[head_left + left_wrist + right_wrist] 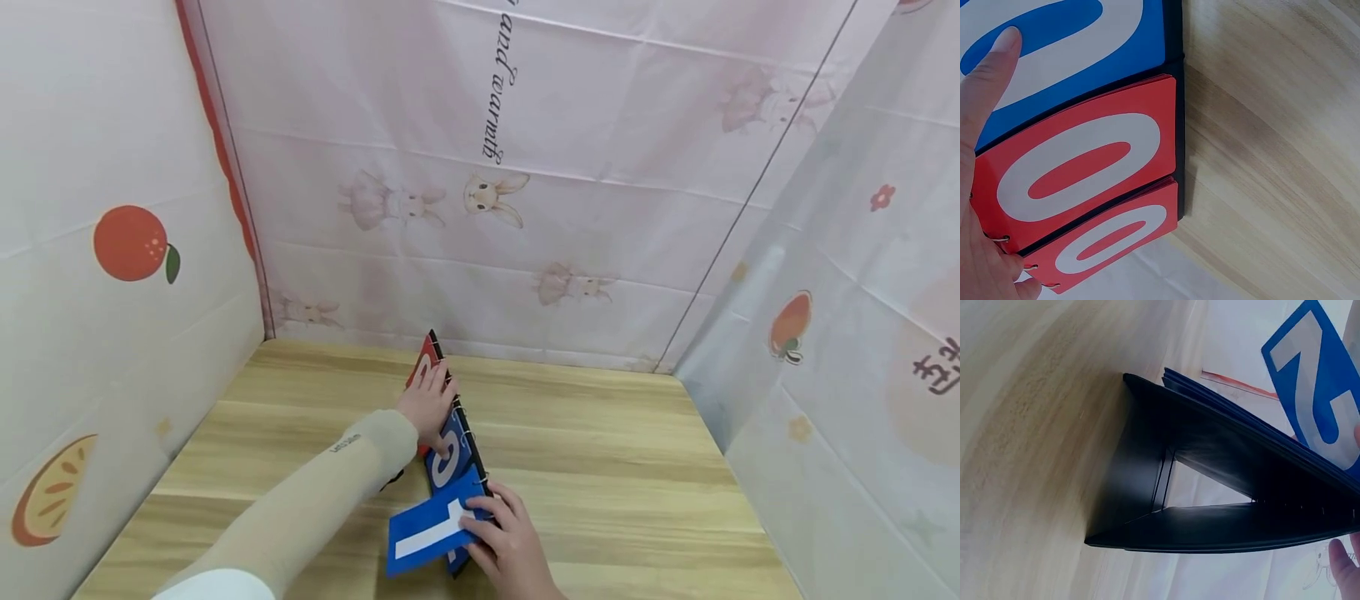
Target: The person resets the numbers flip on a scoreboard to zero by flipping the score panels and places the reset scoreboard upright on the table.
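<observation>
A flip scoreboard [470, 439] stands tented on the table, its ringed spine running away from me. My left hand [429, 407] grips it over the spine, the thumb lying on a large blue card with a white 0 [1063, 62] in the left wrist view. Smaller red cards showing 0 [1013, 187] hang beside it. At the near end my right hand [513, 542] pinches a small blue number card [416, 527], swung out from the board. A white 1 faces up on it; the right wrist view shows a 2 on its other side, plus the board's hollow black underside [1210, 437].
The wood-grain table [600, 467] extends to both sides of the scoreboard. Printed cloth walls enclose it: a pink rabbit-patterned one [450, 275] at the back, fruit-patterned ones at left [60, 333] and right [847, 400].
</observation>
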Demonstrator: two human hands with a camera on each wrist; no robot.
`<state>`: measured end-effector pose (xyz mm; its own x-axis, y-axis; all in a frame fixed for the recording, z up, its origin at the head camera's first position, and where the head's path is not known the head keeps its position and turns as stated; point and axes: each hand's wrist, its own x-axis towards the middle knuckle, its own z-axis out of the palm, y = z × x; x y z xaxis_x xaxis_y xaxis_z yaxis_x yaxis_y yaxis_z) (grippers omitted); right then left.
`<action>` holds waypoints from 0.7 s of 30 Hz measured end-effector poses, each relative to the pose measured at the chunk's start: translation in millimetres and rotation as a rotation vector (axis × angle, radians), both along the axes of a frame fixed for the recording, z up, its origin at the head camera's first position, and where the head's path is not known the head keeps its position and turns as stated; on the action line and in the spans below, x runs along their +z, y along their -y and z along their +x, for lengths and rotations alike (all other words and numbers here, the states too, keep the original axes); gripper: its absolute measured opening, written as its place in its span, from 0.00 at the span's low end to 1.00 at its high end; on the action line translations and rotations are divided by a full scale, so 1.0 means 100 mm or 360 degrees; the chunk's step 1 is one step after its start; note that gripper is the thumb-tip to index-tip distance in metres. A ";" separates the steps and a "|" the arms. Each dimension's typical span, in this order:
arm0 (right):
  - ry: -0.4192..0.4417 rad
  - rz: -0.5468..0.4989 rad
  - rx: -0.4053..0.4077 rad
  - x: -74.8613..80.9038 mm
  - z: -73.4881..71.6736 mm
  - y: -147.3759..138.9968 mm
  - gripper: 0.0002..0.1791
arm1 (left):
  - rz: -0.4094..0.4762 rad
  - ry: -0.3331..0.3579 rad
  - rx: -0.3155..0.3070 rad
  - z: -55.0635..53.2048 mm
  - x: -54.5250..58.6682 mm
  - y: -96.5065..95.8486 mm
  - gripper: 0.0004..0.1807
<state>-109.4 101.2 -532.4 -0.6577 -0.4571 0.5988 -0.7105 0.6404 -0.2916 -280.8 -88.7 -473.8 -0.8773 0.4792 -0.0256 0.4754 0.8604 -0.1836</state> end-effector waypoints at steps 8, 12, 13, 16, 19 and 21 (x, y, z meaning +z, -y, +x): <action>0.0488 -0.0703 -0.0090 -0.18 0.02 -0.02 0.23 | 0.0001 0.0008 0.0021 0.00 -0.01 -0.01 0.68; 0.1057 -0.1069 -0.0239 -0.25 -0.03 -0.03 0.25 | 0.0003 0.0001 0.0015 -0.01 -0.02 -0.01 0.69; 0.1157 -0.1078 -0.0259 -0.26 -0.04 -0.04 0.26 | 0.0014 0.0003 0.0014 -0.01 -0.02 -0.01 0.69; 0.1329 -0.1040 -0.0221 -0.30 -0.07 -0.09 0.30 | 0.0018 0.0012 0.0016 -0.01 -0.02 -0.02 0.69; 0.1449 -0.1041 -0.0149 -0.34 -0.09 -0.13 0.32 | 0.0016 0.0007 0.0020 -0.01 -0.03 -0.02 0.68; 0.1519 -0.1012 -0.0120 -0.36 -0.11 -0.15 0.33 | 0.0020 0.0002 0.0021 -0.01 -0.03 -0.02 0.68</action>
